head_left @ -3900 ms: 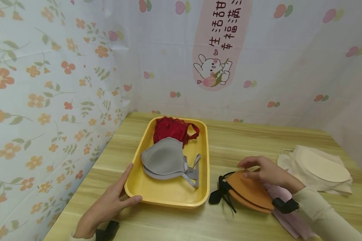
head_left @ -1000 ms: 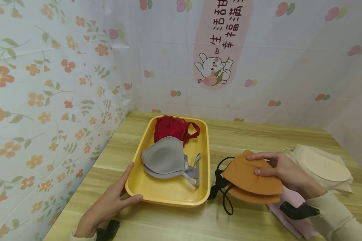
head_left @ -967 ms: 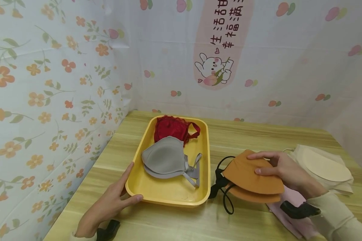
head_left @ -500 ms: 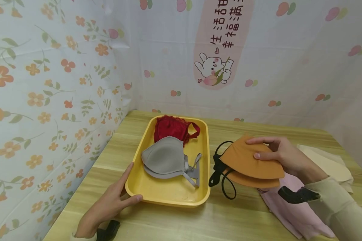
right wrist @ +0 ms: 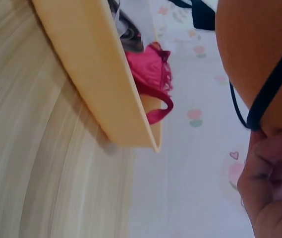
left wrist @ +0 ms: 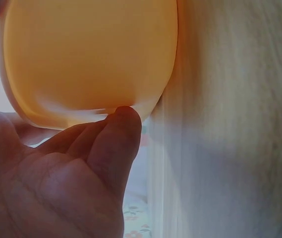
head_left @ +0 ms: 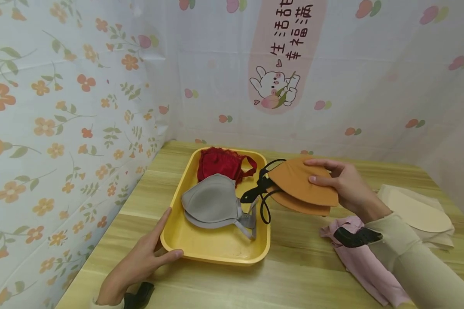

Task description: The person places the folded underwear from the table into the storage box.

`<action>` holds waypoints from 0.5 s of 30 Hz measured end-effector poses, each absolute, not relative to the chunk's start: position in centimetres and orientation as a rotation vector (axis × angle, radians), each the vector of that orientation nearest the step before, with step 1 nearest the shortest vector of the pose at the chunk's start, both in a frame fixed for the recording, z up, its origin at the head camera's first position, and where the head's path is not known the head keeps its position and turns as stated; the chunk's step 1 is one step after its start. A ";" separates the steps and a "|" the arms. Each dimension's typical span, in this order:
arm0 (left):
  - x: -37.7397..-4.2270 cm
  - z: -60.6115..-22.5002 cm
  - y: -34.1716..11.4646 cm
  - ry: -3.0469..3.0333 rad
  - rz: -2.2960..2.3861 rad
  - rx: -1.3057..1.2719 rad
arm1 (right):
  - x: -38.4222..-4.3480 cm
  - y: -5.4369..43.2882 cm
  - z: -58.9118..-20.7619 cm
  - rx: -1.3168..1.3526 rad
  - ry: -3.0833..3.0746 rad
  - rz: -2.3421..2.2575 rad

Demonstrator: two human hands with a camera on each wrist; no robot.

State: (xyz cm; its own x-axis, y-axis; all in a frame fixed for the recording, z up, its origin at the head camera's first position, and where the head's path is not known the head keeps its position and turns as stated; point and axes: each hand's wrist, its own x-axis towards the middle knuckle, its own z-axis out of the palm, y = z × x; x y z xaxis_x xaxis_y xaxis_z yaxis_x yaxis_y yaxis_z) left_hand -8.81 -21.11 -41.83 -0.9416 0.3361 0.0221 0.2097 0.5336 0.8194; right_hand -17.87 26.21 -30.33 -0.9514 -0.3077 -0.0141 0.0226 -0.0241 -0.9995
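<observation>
My right hand (head_left: 346, 186) pinches an orange bra (head_left: 303, 182) with black straps (head_left: 261, 189), its cups folded together. The bra hangs above the table at the right rim of a yellow tray (head_left: 216, 249), its straps reaching over that rim. In the right wrist view, thumb and fingers grip the edge of the orange cup (right wrist: 254, 54). At the tray's near-left corner my left hand (head_left: 139, 262) holds on, thumb on the front side and fingers along the left side. A grey bra (head_left: 212, 204) lies in the tray, overlapping a red lace bra (head_left: 220, 165) behind it.
A pink garment (head_left: 363, 262) lies on the wooden table (head_left: 294, 279) at the right, partly under my right forearm. Behind it is a cream bra (head_left: 413, 210). Patterned cloth walls (head_left: 209, 86) stand at the back and left.
My right hand has lifted the orange bra off the table and carried it left and up to the tray's right rim, uncovering more of the pink garment. The left hand stays on the tray.
</observation>
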 end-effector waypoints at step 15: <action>-8.8 -41.8 -20.9 2.599 1.418 0.472 | -20.4 24.4 -30.3 -0.162 2.119 -2.109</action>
State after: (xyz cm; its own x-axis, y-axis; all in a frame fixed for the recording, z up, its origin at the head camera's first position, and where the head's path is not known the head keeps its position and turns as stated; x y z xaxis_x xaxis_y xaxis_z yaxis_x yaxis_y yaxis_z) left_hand -8.79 -20.92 -41.80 -0.9404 0.3393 0.0245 0.2043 0.5057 0.8382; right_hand -20.42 24.42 -30.34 -0.9833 -0.1795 -0.0284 0.0275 0.0076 -0.9996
